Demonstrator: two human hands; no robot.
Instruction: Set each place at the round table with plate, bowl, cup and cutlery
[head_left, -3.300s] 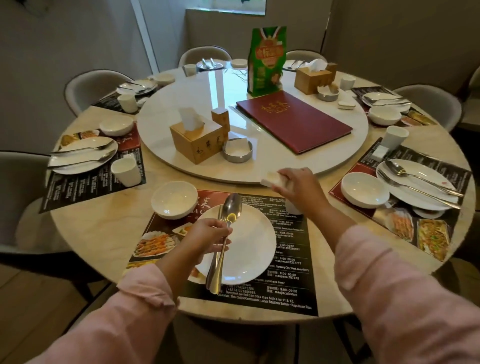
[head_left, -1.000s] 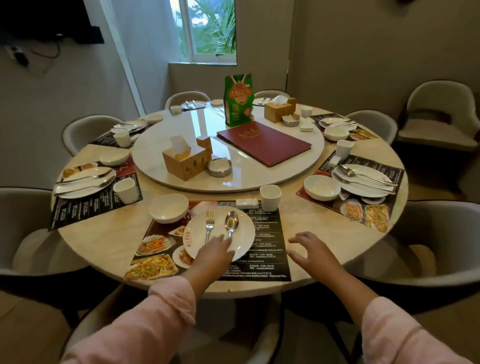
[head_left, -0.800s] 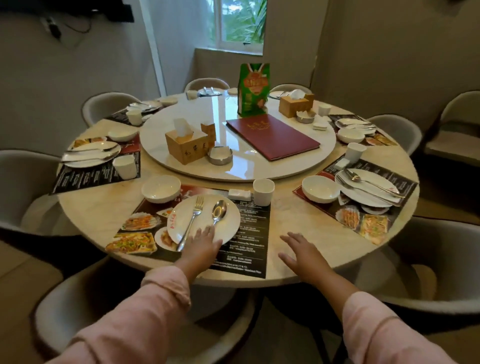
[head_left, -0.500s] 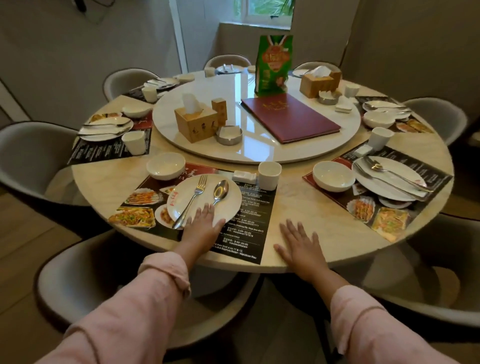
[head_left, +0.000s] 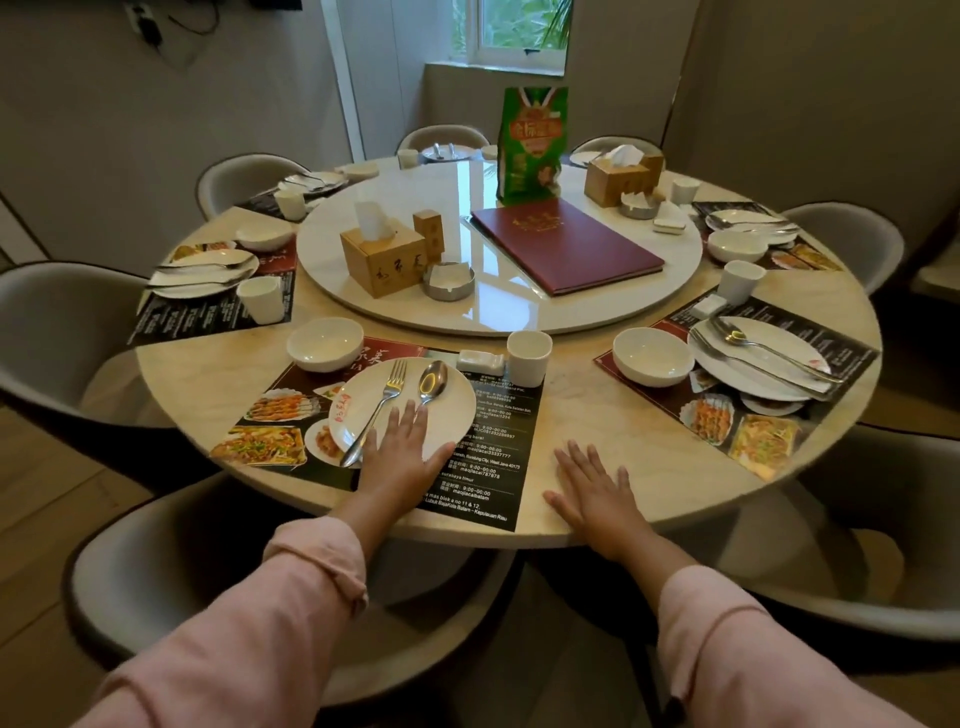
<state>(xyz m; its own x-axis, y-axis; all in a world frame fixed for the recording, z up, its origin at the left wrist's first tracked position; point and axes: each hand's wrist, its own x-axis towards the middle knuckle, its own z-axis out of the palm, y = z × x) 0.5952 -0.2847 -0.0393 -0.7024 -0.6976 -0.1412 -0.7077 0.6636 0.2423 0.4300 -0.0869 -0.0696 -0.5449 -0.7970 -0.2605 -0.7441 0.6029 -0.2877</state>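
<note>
On the near plate (head_left: 452, 410), red characters on its rim: fork (head_left: 382, 410) and spoon (head_left: 432, 378) side by side. Up-left, an empty bowl (head_left: 324, 343); up-right, a cup (head_left: 529, 358). On the placemat (head_left: 493, 467): "maojiacaibatam", "9:00–00:00". Left hand (head_left: 402, 457) flat on the plate's near rim, gripping nothing; right hand (head_left: 592, 488) flat on the bare round table (head_left: 597, 405), gripping nothing.

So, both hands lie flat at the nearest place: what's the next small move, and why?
Probably lift the left hand off the plate: this place already has bowl, cup, fork and spoon, and the right hand rests empty on the table.
</note>
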